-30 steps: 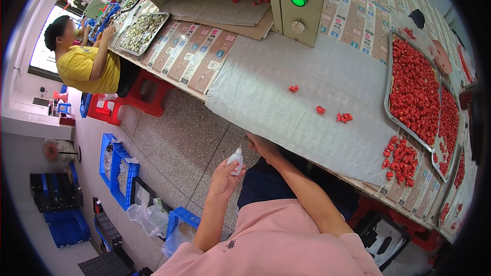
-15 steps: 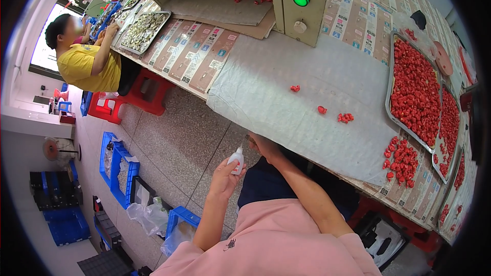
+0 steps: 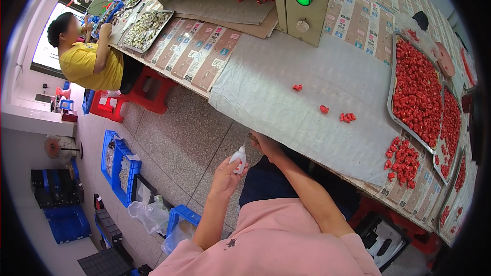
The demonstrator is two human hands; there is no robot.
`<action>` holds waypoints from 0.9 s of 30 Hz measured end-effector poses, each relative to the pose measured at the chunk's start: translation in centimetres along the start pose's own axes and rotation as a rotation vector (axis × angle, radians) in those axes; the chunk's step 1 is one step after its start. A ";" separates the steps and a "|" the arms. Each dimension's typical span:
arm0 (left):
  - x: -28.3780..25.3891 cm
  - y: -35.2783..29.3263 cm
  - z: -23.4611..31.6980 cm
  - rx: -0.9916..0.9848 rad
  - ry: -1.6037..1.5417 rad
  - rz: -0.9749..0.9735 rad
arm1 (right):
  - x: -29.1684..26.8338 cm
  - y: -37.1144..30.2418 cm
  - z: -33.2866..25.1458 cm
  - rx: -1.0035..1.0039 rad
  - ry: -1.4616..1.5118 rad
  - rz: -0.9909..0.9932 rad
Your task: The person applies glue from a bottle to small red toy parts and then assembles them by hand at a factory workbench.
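Observation:
My left hand (image 3: 223, 177) is closed around a small white squeeze bottle (image 3: 238, 160) with a narrow tip, held upright beside the table's front edge. Close to that tip, my right hand (image 3: 265, 146) has its fingers drawn together just below the edge. What they hold, if anything, is too small and dark to make out. On the pale sheet (image 3: 266, 76) over the table lie a few loose red pieces, among them one small red piece (image 3: 324, 109) and a little cluster (image 3: 347, 117). A larger heap of red pieces (image 3: 402, 162) sits to the right.
At the right, a metal tray (image 3: 393, 103) is full of red pieces, with more trays beyond. A machine housing (image 3: 299, 18) with a lit green button stands at the back. Far left, a person in yellow (image 3: 94, 65) works by another tray (image 3: 169, 16). Blue crates (image 3: 123, 171) stand on the floor.
The whole view has shifted slightly. My hands and the bottle keep nearly the same places relative to each other. The person in yellow has moved their hands a little.

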State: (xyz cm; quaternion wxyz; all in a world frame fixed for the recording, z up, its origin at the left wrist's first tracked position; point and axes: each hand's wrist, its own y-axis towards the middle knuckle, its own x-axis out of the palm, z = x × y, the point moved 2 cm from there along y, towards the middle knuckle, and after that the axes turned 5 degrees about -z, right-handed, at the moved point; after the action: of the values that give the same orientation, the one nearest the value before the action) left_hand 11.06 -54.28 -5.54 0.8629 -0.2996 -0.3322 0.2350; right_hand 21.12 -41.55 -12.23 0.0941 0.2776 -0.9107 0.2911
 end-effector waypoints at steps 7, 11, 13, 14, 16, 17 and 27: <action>0.3 -0.1 0.3 -0.002 0.021 0.012 | -0.1 0.1 0.1 -0.019 -0.022 -0.007; 0.2 -0.1 0.2 -0.004 0.018 -0.003 | 0.0 0.1 0.1 -0.016 -0.038 -0.028; 0.3 -0.1 0.3 -0.001 0.017 -0.004 | 0.0 -0.1 -0.2 0.002 -0.018 0.000; 0.3 -0.1 0.2 -0.001 0.017 -0.004 | 0.0 -0.1 -0.1 0.002 -0.017 0.001; 0.2 -0.1 0.2 -0.002 0.009 -0.007 | 0.0 0.0 -0.1 0.003 -0.002 -0.034; 0.2 -0.1 0.1 -0.003 0.009 -0.007 | 0.0 0.0 -0.2 0.003 -0.002 -0.034; 0.4 -0.1 0.1 -0.008 0.011 0.013 | 0.0 0.0 0.1 0.017 0.046 -0.005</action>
State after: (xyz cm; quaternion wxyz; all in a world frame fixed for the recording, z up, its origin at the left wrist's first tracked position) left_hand 11.28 -54.08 -5.30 0.8621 -0.3064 -0.3262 0.2378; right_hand 21.16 -41.63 -12.33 0.1132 0.2739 -0.9052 0.3046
